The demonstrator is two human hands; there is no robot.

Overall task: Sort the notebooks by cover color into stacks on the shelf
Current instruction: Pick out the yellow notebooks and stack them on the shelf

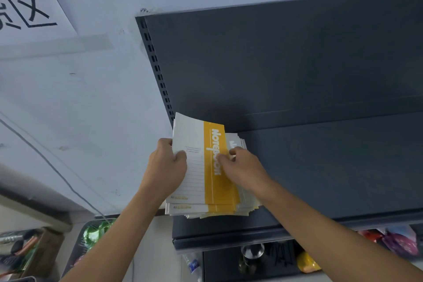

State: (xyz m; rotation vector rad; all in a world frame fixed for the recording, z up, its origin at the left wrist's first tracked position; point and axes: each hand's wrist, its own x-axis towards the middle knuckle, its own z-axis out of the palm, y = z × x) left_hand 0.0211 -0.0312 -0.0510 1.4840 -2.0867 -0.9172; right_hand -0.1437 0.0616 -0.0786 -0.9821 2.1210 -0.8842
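A dark grey shelf (320, 167) carries a stack of notebooks (206, 209) at its left end, against the white wall (91, 98); the left hand (167, 167) grips the raised yellow-and-white notebook (201, 162) by its edge while the right hand (242, 169) pinches its yellow band

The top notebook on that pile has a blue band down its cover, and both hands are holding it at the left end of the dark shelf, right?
Not quite. In the head view the band on the top notebook is yellow, not blue. The rest holds: the left hand and right hand both hold it, on the pile at the left end of the dark shelf.
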